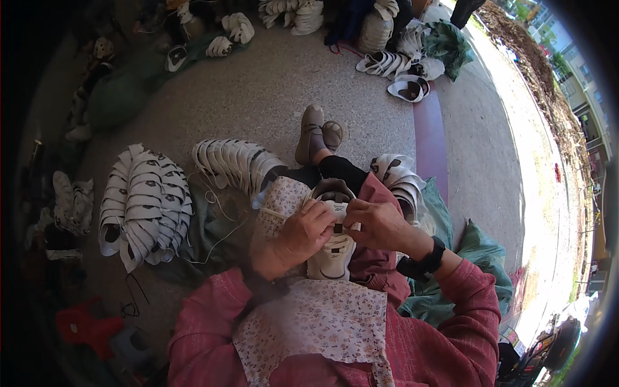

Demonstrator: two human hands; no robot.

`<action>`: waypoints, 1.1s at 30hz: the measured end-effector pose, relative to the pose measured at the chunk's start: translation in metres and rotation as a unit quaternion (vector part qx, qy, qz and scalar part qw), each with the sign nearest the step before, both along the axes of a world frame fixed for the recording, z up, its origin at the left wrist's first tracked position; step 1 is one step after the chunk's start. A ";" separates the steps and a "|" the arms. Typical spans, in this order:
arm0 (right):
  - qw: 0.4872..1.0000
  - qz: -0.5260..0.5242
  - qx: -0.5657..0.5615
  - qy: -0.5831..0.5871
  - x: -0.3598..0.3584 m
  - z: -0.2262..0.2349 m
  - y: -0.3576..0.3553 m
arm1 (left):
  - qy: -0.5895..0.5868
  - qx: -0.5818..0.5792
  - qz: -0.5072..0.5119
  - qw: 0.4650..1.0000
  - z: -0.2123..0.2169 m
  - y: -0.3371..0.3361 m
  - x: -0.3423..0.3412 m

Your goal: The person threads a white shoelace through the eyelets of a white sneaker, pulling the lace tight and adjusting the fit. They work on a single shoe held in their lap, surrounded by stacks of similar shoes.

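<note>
A white shoe upper (pixel 330 261) with dark openings and a dark collar rests across my lap on the floral apron. My left hand (pixel 307 227) is closed at the left side of its throat, fingertips pinched on the edge. From the right, my right hand (pixel 379 224) pinches the opposite edge, thumb and forefinger together near the tongue. Whether a lace is between the fingertips is too small to tell. A pale narrow strip (pixel 275 213) sticks out to the left of my left hand.
Nested stacks of white shoe uppers (pixel 147 203) lie at left, with another stack (pixel 235 164) beyond my lap and more (pixel 394 173) at right. Green sacks (pixel 480 258) lie at right. A red plastic stool (pixel 87 326) stands at lower left. White string (pixel 216 240) trails across the floor.
</note>
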State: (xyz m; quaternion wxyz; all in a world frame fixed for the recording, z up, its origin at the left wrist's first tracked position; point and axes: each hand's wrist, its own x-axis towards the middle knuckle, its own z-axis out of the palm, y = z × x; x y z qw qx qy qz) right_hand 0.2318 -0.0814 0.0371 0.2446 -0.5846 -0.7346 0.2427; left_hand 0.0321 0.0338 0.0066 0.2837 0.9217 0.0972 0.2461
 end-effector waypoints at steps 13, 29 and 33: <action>0.994 -0.036 -0.069 -0.071 -0.021 -0.007 0.002 | 0.061 0.038 0.019 0.997 0.006 0.000 -0.004; 0.977 -0.050 -0.148 -0.146 -0.022 -0.002 0.018 | 0.188 -0.490 -0.170 0.834 -0.001 0.051 -0.008; 0.963 -0.133 -0.164 0.171 -0.003 -0.004 0.014 | 0.171 -0.546 -0.154 0.806 0.013 0.072 -0.021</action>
